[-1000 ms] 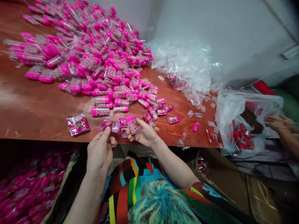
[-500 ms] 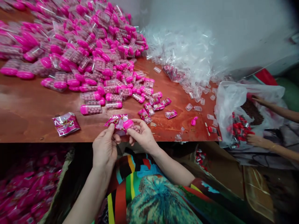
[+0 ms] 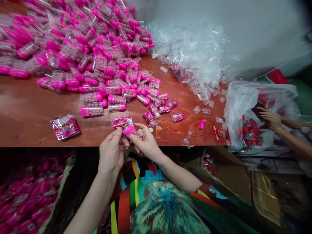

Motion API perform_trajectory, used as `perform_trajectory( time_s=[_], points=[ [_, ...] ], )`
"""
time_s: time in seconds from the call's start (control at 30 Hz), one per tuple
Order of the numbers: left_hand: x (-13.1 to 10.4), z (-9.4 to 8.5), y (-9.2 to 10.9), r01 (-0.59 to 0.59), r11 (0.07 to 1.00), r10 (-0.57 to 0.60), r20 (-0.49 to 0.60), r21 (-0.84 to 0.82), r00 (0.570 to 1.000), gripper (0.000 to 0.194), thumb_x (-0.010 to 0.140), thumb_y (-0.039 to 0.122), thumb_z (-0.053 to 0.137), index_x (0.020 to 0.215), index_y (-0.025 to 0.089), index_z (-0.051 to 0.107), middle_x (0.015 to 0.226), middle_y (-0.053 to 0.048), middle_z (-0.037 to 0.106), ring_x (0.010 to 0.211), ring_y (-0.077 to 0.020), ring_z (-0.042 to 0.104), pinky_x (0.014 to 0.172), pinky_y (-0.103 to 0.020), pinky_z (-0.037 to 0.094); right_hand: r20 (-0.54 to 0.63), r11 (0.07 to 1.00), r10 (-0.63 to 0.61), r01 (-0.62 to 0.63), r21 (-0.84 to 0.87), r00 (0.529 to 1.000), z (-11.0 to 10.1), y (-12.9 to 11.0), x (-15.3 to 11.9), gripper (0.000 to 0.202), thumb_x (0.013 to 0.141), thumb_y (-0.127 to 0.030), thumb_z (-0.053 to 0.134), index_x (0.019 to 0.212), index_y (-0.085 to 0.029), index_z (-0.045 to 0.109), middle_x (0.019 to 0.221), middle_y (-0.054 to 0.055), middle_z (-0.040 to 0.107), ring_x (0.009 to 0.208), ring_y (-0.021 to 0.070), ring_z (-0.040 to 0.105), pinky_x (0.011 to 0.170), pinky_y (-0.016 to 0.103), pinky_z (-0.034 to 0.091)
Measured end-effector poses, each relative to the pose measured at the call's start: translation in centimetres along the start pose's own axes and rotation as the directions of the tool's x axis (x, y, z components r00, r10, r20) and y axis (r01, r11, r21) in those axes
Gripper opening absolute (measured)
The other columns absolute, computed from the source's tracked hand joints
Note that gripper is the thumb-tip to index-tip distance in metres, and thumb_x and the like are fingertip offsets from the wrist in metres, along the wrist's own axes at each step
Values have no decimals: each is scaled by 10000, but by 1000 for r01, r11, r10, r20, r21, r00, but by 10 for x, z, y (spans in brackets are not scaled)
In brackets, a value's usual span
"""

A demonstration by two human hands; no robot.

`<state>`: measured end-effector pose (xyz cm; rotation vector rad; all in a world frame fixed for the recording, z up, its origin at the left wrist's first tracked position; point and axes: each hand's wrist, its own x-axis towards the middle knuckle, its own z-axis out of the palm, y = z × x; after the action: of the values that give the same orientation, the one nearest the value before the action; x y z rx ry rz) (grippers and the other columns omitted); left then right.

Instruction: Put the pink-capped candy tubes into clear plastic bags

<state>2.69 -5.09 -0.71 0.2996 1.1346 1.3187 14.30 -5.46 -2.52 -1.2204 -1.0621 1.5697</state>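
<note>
My left hand [image 3: 112,148] pinches a shiny pink printed wrapper [image 3: 122,121] at the table's front edge. Closed around a small clear candy bottle [image 3: 130,130] with a pink cap is my right hand [image 3: 147,141]; the bottle's cap end is against the wrapper, and whether it is inside cannot be seen. Pink candies show through the bottle's wall, partly behind my fingers. To the left lies a flat stack of the same wrappers [image 3: 65,127]. Beyond my hands, several capped candy bottles [image 3: 92,111] lie on the table, and a few wrapped ones [image 3: 149,118] are to the right.
A large heap of pink-capped bottles [image 3: 73,45] covers the back left. Clear empty tubes [image 3: 195,52] are piled behind right. A co-worker's hands [image 3: 271,120] reach into a white plastic bag [image 3: 234,97] with red-capped pieces. Below left, a box holds pink packets [image 3: 29,191].
The bottle has come slightly down and left against the wrapper, with my right hand. The co-worker's lower hand has moved up from the red pieces toward the bag's back.
</note>
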Motion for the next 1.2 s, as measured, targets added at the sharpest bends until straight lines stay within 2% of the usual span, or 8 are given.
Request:
perform_trajectory(
  time_s=[0.1,0.2,0.33,0.5,0.6,0.73,1.0,1.2],
  points=[
    [3,-3,0,116,993,-113,75,-30,991,283,724,353,818,681,122,662,481,-8,569,427,-91,501,446,-190,418,-20,982,-119,114,-151,993,-2,3,-1,486,876,-350,683,1309,-249,487,771,-49,600,610,87,553,571,216,457],
    [6,-4,-1,161,983,-155,68,-87,986,222,725,299,803,732,121,671,529,-1,588,414,-75,488,427,-180,412,-39,958,-179,165,-235,983,-4,7,-3,478,878,-322,677,1320,-246,510,814,-27,621,705,110,582,669,251,480],
    [9,-5,-1,148,985,-147,15,-87,989,183,722,263,759,716,128,636,547,16,573,397,-75,483,404,-190,402,-122,980,-147,128,-151,982,-5,12,-1,431,877,-380,678,1262,-245,538,803,-31,594,638,94,541,613,234,472],
    [3,-4,-1,137,990,-138,-10,-19,990,208,703,281,765,706,128,623,560,-1,594,408,-79,495,397,-183,384,-171,992,-121,112,-62,978,-9,9,5,446,914,-376,602,1304,-257,420,910,-4,649,542,90,564,527,237,494],
    [-1,-2,-3,176,984,-176,8,-23,984,213,702,288,772,735,124,639,529,3,574,409,-85,499,403,-182,388,-162,953,-251,214,-213,954,-11,5,6,541,901,-298,613,1388,-254,379,1139,69,651,833,144,667,777,299,572],
    [-6,0,-7,194,981,-194,60,3,979,249,697,322,797,743,126,651,506,11,551,406,-92,492,397,-193,390,-88,869,-347,285,-405,934,-12,2,7,588,899,-276,614,1433,-250,372,1388,100,550,1204,201,597,1047,370,497],
    [-8,-6,-9,225,972,-233,130,74,964,284,675,369,810,717,134,655,492,-5,561,419,-106,496,403,-204,392,13,829,-340,306,-467,940,-21,0,9,517,919,-203,513,1429,-234,433,1380,86,573,1197,187,608,1035,347,502],
    [-9,-4,-11,253,960,-269,142,124,953,327,664,402,830,710,131,653,482,-23,572,411,-107,486,382,-197,355,-60,887,-319,276,-369,946,-21,4,11,480,890,-300,626,1350,-237,501,1268,64,637,1090,180,650,969,326,533]
  ],
)
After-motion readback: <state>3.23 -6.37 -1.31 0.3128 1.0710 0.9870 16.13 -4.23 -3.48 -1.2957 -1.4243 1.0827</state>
